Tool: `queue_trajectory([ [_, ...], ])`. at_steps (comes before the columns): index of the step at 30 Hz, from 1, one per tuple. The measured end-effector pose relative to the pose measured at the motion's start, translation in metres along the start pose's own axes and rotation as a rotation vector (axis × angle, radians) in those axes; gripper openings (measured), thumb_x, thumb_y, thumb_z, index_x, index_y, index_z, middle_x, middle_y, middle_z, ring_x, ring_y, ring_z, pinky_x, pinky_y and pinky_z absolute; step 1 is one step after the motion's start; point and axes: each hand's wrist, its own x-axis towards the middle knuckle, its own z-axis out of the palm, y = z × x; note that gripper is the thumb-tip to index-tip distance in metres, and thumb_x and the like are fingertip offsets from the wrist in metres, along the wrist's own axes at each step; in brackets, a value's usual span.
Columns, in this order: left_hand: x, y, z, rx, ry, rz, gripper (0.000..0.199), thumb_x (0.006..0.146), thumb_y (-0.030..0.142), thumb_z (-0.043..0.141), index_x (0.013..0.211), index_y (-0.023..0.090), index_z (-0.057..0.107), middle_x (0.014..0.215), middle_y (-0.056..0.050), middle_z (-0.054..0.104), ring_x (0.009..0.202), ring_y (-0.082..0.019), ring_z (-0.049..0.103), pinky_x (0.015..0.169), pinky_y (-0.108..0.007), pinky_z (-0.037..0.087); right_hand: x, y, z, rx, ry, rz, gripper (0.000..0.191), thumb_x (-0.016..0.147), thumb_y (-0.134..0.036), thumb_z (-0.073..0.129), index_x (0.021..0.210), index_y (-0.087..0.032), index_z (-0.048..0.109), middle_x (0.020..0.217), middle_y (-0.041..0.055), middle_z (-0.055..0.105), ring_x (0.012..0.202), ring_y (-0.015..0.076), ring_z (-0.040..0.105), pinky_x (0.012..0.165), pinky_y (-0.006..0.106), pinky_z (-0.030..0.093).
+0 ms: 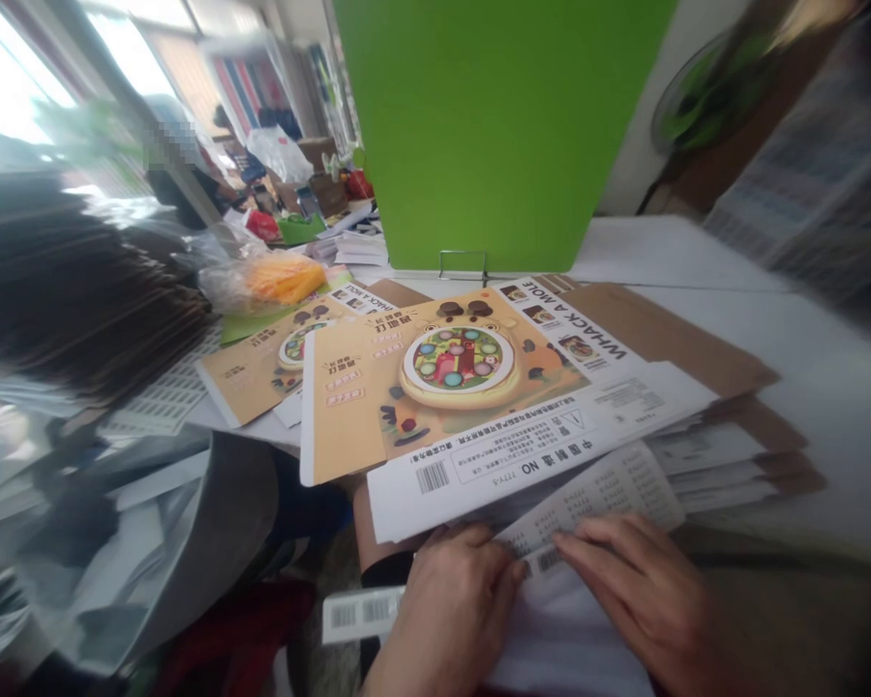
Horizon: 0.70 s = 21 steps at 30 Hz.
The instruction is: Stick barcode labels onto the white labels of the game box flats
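Note:
Low in the view, my left hand is closed, its thumb and fingers pinching the edge of a sheet of barcode labels. My right hand grips the same sheet from the other side, thumb and fingertips pressed together on it. A strip of barcode labels sticks out to the left from under my left hand; whether it joins the sheet is hidden. Just beyond both hands lies a flat printed Whack A Mole box, unfolded, on top of other flat cardboard boxes. White material shows beneath my hands.
A bin with paper scraps stands at the left. Behind it rises a tall stack of flat cardboard. A green board stands upright on the white table. Another printed box and an orange bag lie left.

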Motion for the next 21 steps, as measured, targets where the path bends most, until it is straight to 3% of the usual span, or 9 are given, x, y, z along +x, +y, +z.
queue_trajectory([
  [6, -0.0006, 0.0005, -0.0005, -0.024, -0.001, 0.005, 0.027, 0.094, 0.021, 0.05, 0.067, 0.019, 0.056, 0.075, -0.001, 0.059, 0.069, -0.015, 0.058, 0.06, -0.025, 0.039, -0.0012, -0.0033, 0.0024, 0.01, 0.036, -0.024, 0.026, 0.09, -0.007, 0.055, 0.109, -0.021, 0.066, 0.1, 0.0048, 0.067, 0.094, 0.0184, 0.062, 0.086, 0.034, 0.049],
  [10, -0.0021, -0.0002, 0.0004, -0.021, 0.004, 0.018, 0.026, 0.095, 0.021, 0.049, 0.069, 0.019, 0.056, 0.075, 0.0, 0.058, 0.069, -0.014, 0.058, 0.061, -0.025, 0.039, -0.0014, -0.003, 0.0037, -0.017, 0.038, 0.041, 0.029, 0.09, -0.012, 0.059, 0.117, -0.021, 0.063, 0.098, 0.0056, 0.064, 0.09, 0.0189, 0.061, 0.084, 0.035, 0.049],
  [21, -0.0023, 0.0, 0.0012, -0.023, -0.013, 0.011, 0.026, 0.094, 0.021, 0.051, 0.069, 0.019, 0.056, 0.076, 0.0, 0.058, 0.07, -0.015, 0.059, 0.062, -0.025, 0.04, -0.0043, -0.0006, 0.0019, -0.018, 0.024, -0.005, 0.029, 0.089, -0.006, 0.055, 0.11, -0.023, 0.066, 0.099, 0.0055, 0.066, 0.092, 0.019, 0.063, 0.083, 0.034, 0.052],
])
